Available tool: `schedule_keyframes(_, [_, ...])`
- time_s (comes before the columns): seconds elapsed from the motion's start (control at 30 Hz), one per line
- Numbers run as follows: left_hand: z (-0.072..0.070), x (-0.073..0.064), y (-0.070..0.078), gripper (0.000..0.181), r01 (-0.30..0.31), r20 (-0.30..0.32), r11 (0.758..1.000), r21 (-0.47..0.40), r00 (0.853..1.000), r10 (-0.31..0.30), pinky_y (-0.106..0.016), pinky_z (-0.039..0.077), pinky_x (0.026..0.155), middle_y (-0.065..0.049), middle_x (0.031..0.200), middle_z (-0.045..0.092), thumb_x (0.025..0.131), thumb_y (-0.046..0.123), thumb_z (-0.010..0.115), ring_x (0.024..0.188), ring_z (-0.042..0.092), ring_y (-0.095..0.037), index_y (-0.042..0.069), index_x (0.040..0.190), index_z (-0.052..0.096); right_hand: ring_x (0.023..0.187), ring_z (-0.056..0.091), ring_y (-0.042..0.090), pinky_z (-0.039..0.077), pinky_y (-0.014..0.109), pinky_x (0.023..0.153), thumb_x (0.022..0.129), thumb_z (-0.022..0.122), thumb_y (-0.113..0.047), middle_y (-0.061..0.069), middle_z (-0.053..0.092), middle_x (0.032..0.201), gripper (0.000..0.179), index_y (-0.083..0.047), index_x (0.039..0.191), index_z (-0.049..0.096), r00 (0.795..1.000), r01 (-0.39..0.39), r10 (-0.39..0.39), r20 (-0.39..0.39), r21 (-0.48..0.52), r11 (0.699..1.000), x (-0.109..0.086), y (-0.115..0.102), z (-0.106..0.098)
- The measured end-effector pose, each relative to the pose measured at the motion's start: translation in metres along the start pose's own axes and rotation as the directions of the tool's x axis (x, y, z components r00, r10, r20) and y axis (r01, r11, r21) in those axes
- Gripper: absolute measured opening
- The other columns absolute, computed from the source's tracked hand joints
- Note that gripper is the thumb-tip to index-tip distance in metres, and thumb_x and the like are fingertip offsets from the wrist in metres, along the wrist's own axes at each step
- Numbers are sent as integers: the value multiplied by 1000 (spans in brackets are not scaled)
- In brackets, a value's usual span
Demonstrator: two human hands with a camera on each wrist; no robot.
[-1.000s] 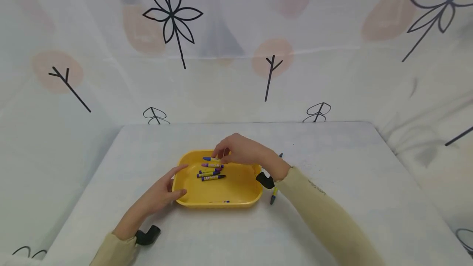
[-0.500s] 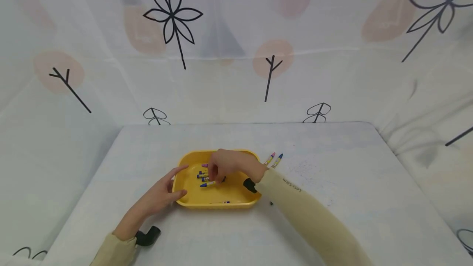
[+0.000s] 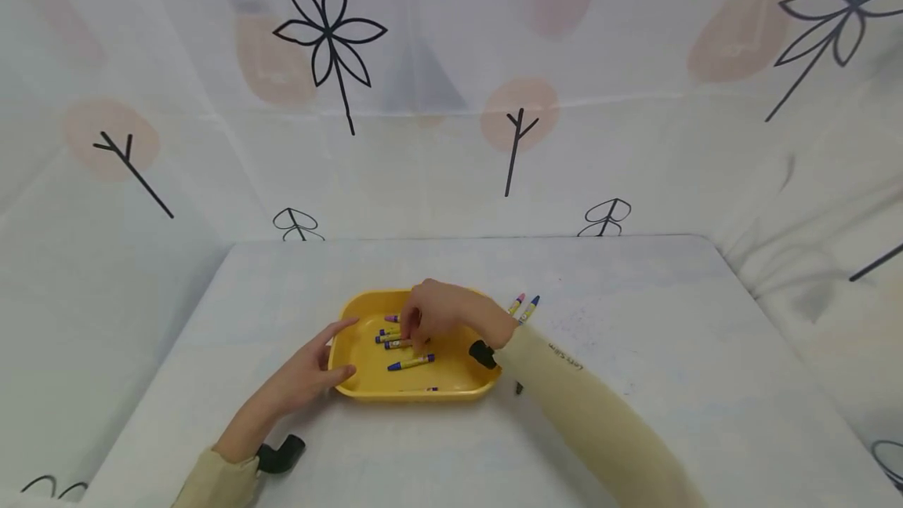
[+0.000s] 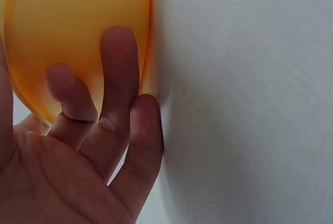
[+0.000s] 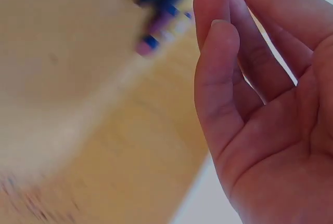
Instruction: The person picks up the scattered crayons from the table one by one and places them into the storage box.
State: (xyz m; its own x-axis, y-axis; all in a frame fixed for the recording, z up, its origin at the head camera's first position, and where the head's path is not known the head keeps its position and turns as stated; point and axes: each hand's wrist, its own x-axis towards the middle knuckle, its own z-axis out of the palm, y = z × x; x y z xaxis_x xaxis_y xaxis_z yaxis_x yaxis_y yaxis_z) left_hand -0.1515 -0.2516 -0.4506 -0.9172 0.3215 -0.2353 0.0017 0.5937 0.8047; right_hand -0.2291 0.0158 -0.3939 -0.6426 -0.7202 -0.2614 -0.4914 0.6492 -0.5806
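My left hand [image 3: 303, 363] grips the left side of a yellow plastic tray [image 3: 458, 393], thumb and a finger over its rim. In the left wrist view, other fingers [image 4: 119, 57] press against the tray's outer wall. My right hand [image 3: 440, 312] is over the middle of the tray, fingers bent downward. A blue crayon [image 3: 411, 363] lies just below its fingertips. Right behind it is a row of several crayons [image 3: 388, 339], partly hidden by the hand. In the right wrist view the fingers [image 5: 216, 73] are loosely bent, with blurred crayons [image 5: 161, 5] beyond them.
On the white-covered table [image 3: 670, 335], a pink-tipped crayon [image 3: 517, 304] and another blue crayon [image 3: 531, 308] lie right of the tray. A dark crayon tip [image 3: 519, 388] shows beside the right sleeve. A further crayon [image 3: 430, 390] lies along the tray's near wall.
My right hand has brought the blue crayon from the tray's far side to the near side of the row and let it go. My left hand stays at the tray.
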Motion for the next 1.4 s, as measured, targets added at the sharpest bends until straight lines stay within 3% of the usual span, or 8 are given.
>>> schedule_keyframes(0.2, [1, 0, 1, 74, 3, -10, 1000, 4, 1000, -3, -34, 48, 63, -12, 106, 61, 91, 22, 73, 76, 57, -22, 27, 153, 33, 86, 61, 14, 51, 26, 80, 90, 75, -11, -7, 69, 92, 16, -8, 105, 76, 994, 16, -3, -113, 116, 993, -26, 6, -42])
schedule_keyframes(0.43, [1, 0, 2, 75, 5, -12, 1000, 10, 1000, -5, -33, 47, 61, -11, 102, 60, 91, 22, 74, 74, 56, -21, 26, 154, 33, 90, 64, 15, 53, 32, 83, 92, 72, -11, -4, 70, 97, 18, -11, 110, 74, 957, -9, 53, -284, 156, 988, -64, 55, -70])
schedule_keyframes(0.6, [2, 2, 2, 74, 12, -7, 1000, 7, 1000, -12, -33, 47, 63, -10, 98, 60, 91, 23, 73, 73, 56, -22, 27, 154, 33, 99, 63, 20, 51, 40, 89, 91, 71, -10, 4, 70, 106, 28, -5, 119, 70, 927, -113, 160, -339, 155, 981, -93, 105, -65])
schedule_keyframes(0.83, [2, 0, 3, 75, 26, -25, 999, 21, 999, -25, -34, 46, 64, -10, 101, 60, 91, 24, 74, 75, 56, -21, 29, 153, 33, 111, 58, 29, 46, 48, 97, 89, 72, -6, 9, 68, 114, 29, -5, 118, 69, 894, -261, 313, -321, 196, 945, -120, 152, -42])
schedule_keyframes(1.07, [2, 0, 4, 75, 35, -35, 999, 28, 999, -34, -35, 47, 65, -11, 105, 61, 91, 25, 74, 76, 57, -21, 29, 154, 34, 104, 53, 28, 42, 47, 96, 84, 78, -9, 3, 64, 105, 20, -17, 100, 69, 876, -330, 378, -301, 197, 923, -124, 165, -28])
schedule_keyframes(1.4, [3, 0, 4, 75, 34, -32, 999, 5, 999, -34, -35, 47, 65, -12, 107, 61, 90, 25, 74, 78, 57, -21, 29, 154, 34, 91, 51, 22, 43, 39, 83, 80, 84, -14, -3, 63, 95, 17, -19, 94, 75, 902, -328, 352, -251, 133, 935, -124, 167, -23])
